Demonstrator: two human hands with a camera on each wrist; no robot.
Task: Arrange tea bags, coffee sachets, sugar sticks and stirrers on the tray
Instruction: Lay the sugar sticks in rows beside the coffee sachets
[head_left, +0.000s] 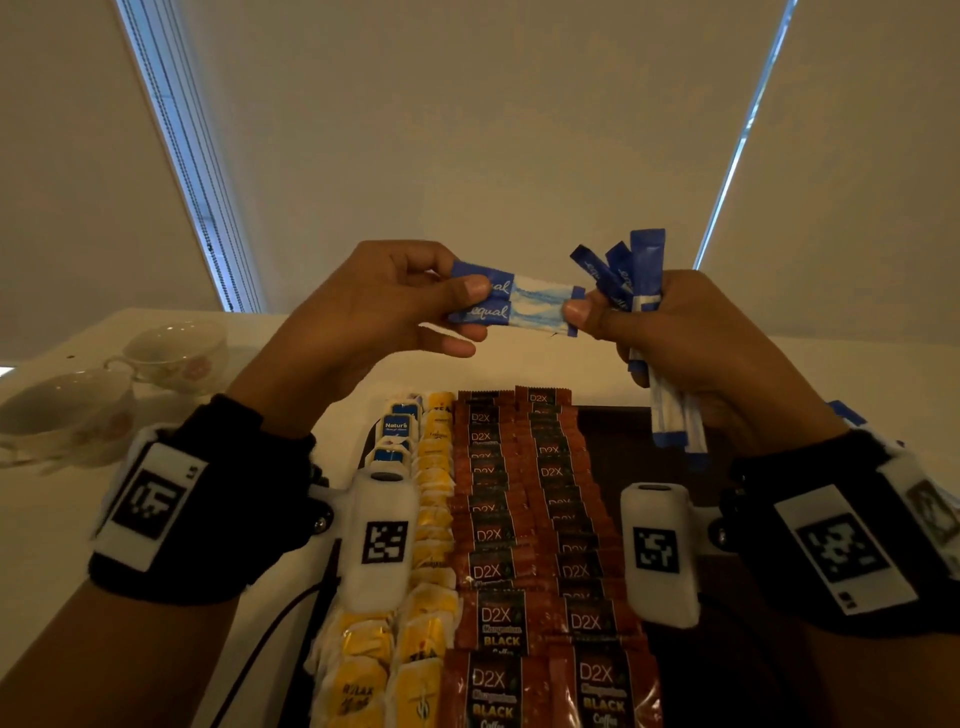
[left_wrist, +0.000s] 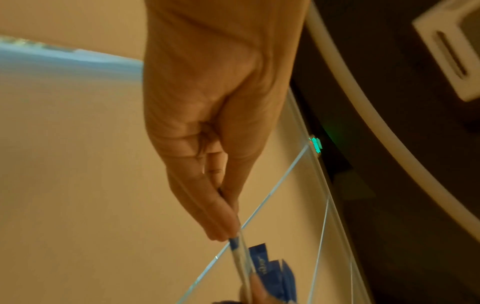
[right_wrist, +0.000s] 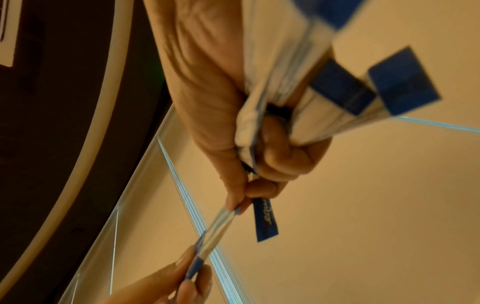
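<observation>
Sugar sticks (head_left: 519, 304), blue-ended with pale middles, pinched between both hands.

A black wrist band (head_left: 208, 499) with white tagged blocks (head_left: 382, 540) is worn on each bare forearm; a black cable (head_left: 270, 639) trails from the left one.

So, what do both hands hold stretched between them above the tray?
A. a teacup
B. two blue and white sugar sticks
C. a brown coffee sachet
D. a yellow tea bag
B: the left hand and the right hand each pinch one end of the two sugar sticks, which lie side by side and read "equal".
</observation>
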